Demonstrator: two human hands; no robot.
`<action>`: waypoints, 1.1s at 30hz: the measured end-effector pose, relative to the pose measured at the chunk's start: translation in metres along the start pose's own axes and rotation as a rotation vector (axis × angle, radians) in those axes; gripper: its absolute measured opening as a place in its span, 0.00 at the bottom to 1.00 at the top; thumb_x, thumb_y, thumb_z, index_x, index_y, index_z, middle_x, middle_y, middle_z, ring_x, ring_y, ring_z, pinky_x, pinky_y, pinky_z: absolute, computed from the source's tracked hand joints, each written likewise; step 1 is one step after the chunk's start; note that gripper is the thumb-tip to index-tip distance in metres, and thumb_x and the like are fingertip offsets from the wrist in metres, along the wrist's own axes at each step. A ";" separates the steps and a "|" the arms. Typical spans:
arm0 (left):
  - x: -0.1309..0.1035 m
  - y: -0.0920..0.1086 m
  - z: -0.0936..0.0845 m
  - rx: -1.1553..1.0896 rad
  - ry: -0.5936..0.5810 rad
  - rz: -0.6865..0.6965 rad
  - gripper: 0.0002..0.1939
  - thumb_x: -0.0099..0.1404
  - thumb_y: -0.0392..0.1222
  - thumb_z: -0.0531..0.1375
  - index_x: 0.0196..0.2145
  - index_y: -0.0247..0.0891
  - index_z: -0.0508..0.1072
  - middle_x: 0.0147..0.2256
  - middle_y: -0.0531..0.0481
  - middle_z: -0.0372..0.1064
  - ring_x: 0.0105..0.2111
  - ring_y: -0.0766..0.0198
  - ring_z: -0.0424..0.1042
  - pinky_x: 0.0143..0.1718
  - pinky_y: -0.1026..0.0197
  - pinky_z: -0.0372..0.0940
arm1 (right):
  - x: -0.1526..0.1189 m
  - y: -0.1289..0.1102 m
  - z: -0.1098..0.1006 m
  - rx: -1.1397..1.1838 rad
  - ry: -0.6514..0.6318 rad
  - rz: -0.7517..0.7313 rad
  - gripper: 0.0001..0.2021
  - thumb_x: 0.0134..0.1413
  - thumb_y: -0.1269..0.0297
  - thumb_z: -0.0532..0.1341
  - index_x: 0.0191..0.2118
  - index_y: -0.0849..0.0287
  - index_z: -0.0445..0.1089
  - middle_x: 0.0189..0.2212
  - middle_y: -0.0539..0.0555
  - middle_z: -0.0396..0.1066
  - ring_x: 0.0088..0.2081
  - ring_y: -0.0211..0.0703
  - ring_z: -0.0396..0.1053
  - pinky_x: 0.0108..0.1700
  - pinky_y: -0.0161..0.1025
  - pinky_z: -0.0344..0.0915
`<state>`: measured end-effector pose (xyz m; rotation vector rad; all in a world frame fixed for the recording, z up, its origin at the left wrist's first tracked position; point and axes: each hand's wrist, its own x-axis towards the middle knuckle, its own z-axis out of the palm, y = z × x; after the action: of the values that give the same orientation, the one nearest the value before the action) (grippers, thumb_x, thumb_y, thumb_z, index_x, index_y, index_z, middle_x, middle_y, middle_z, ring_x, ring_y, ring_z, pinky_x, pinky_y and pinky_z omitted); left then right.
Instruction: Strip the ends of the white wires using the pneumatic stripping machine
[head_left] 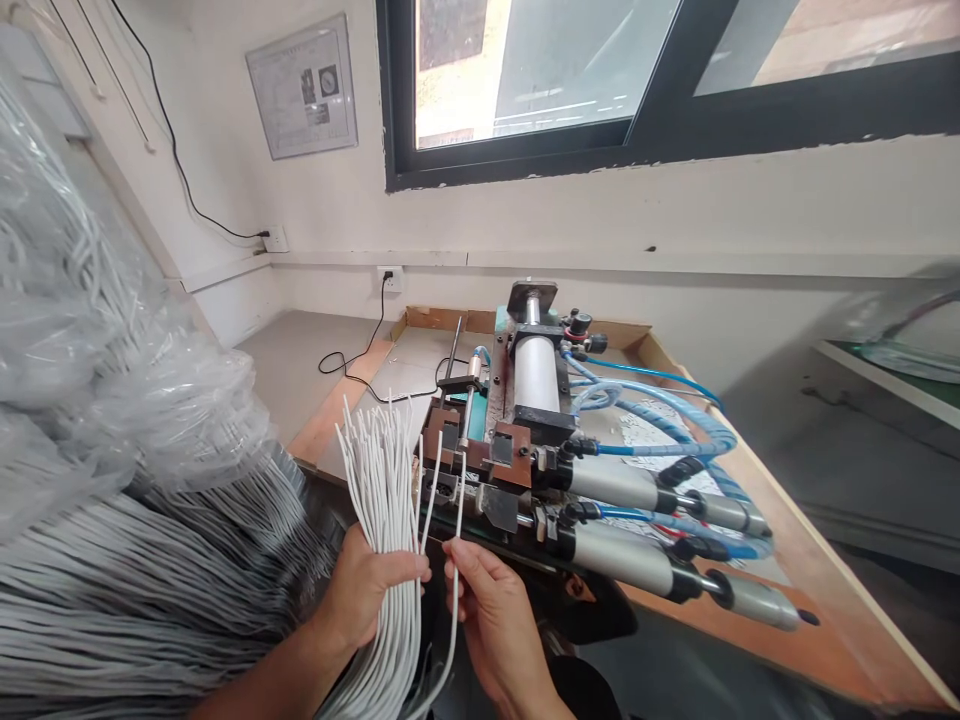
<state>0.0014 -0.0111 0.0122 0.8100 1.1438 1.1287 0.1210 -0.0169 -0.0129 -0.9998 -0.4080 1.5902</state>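
Note:
A thick bundle of white cables (386, 500) stands upright in my left hand (364, 590), whose fingers wrap round it. One cable (429, 495) leans out a little to the right of the bundle, near my left thumb. Between thumb and fingers, my right hand (487, 600) pinches a single white cable (460, 520). Its upper end reaches up to the jaws of a pneumatic machine (514, 455); I cannot tell whether it sits between them. Brown plates and dark blades surround that spot. The lower lengths of cable hang below both hands.
Many more grey-white cables (150, 590) lie at the left, partly under clear plastic wrap (112, 330). Silver air cylinders (622, 555) and blue hoses (675, 440) extend to the right. A wooden-edged bench (825, 640) carries the machine. A black power cord (360, 375) runs across the bench behind.

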 end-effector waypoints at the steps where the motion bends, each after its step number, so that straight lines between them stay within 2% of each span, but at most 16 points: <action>1: 0.001 0.000 0.000 -0.001 -0.007 0.001 0.06 0.41 0.30 0.62 0.22 0.31 0.72 0.18 0.51 0.69 0.19 0.63 0.66 0.22 0.62 0.62 | 0.001 0.000 0.000 0.007 -0.009 0.008 0.13 0.32 0.58 0.68 0.20 0.63 0.70 0.14 0.47 0.62 0.15 0.30 0.52 0.18 0.31 0.46; 7: 0.001 0.002 0.003 -0.007 -0.013 -0.009 0.08 0.40 0.29 0.62 0.24 0.31 0.73 0.19 0.51 0.70 0.20 0.64 0.67 0.22 0.62 0.62 | 0.008 -0.004 0.002 0.028 -0.090 0.046 0.13 0.35 0.59 0.68 0.22 0.64 0.70 0.14 0.47 0.61 0.16 0.30 0.54 0.18 0.30 0.47; 12: -0.002 0.004 0.009 -0.011 -0.117 0.056 0.06 0.42 0.28 0.60 0.23 0.30 0.73 0.17 0.50 0.68 0.19 0.63 0.66 0.23 0.61 0.61 | 0.007 -0.005 0.010 0.037 -0.216 0.102 0.12 0.38 0.57 0.66 0.23 0.62 0.70 0.14 0.44 0.56 0.17 0.29 0.52 0.19 0.29 0.48; 17: -0.003 0.001 0.006 -0.020 -0.090 0.072 0.08 0.41 0.27 0.61 0.24 0.32 0.73 0.21 0.51 0.70 0.22 0.63 0.67 0.25 0.62 0.62 | 0.001 0.000 0.009 -0.043 -0.057 -0.010 0.13 0.34 0.57 0.68 0.20 0.62 0.70 0.14 0.45 0.59 0.16 0.29 0.50 0.17 0.29 0.44; 23: 0.000 -0.003 -0.001 -0.026 -0.027 -0.005 0.05 0.41 0.28 0.62 0.22 0.32 0.72 0.18 0.52 0.68 0.20 0.64 0.67 0.23 0.62 0.62 | 0.000 0.002 0.003 0.003 0.053 -0.008 0.13 0.31 0.58 0.69 0.19 0.63 0.70 0.13 0.45 0.59 0.15 0.27 0.50 0.16 0.28 0.44; 28: -0.001 0.000 0.002 -0.049 -0.005 -0.017 0.06 0.41 0.29 0.62 0.22 0.32 0.72 0.20 0.52 0.69 0.21 0.62 0.69 0.24 0.61 0.63 | 0.004 -0.002 0.006 0.031 0.041 0.024 0.13 0.31 0.59 0.69 0.19 0.63 0.69 0.13 0.44 0.58 0.14 0.27 0.51 0.15 0.27 0.44; 33: -0.006 0.010 0.009 -0.038 -0.041 0.033 0.08 0.42 0.27 0.61 0.24 0.32 0.72 0.19 0.53 0.69 0.21 0.65 0.66 0.24 0.62 0.62 | 0.006 -0.005 0.009 0.053 -0.072 0.088 0.12 0.35 0.58 0.68 0.22 0.63 0.70 0.13 0.43 0.57 0.15 0.29 0.56 0.19 0.28 0.53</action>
<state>0.0072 -0.0139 0.0259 0.8215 1.0748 1.1529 0.1171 -0.0075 -0.0070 -0.9334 -0.3740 1.7109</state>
